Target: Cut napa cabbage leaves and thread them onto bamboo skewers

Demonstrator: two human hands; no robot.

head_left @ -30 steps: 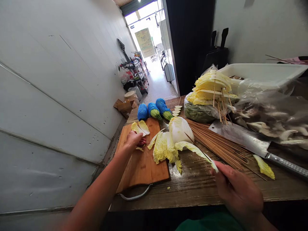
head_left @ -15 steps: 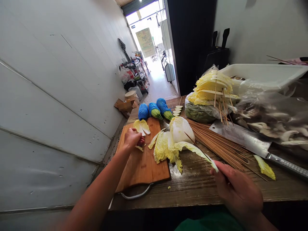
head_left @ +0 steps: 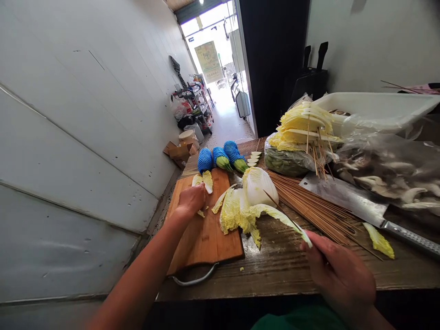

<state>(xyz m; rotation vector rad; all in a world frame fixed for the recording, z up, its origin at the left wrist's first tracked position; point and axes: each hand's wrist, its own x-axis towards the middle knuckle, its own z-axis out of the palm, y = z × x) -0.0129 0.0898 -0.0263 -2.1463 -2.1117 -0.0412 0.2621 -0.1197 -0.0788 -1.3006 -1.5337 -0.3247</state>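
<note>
My right hand (head_left: 338,270), at the table's front edge, is closed on a bamboo skewer (head_left: 271,197) and the white stem end of a napa cabbage leaf (head_left: 278,215). Over the wooden cutting board (head_left: 213,247), my left hand (head_left: 191,200) is curled, its fingertips turned away from me. It is right by two cut cabbage leaf pieces (head_left: 207,181); whatever its fingers hold is hidden. Between my hands lie loose yellow cabbage leaves (head_left: 233,213), partly on the board, against a pale cabbage head (head_left: 259,187).
Bamboo skewers (head_left: 309,206) fan across the table beside a cleaver (head_left: 350,199). Skewered cabbage leaves (head_left: 304,126) are stacked on a bagged bundle. Mushrooms in plastic (head_left: 395,178) and a white tub (head_left: 385,103) stand at right. Blue-netted squashes (head_left: 220,158) lie behind the board.
My left hand has shifted slightly and turned, so its fingers are now less visible. The leaf pieces beside it have moved a little. My right hand stays still.
</note>
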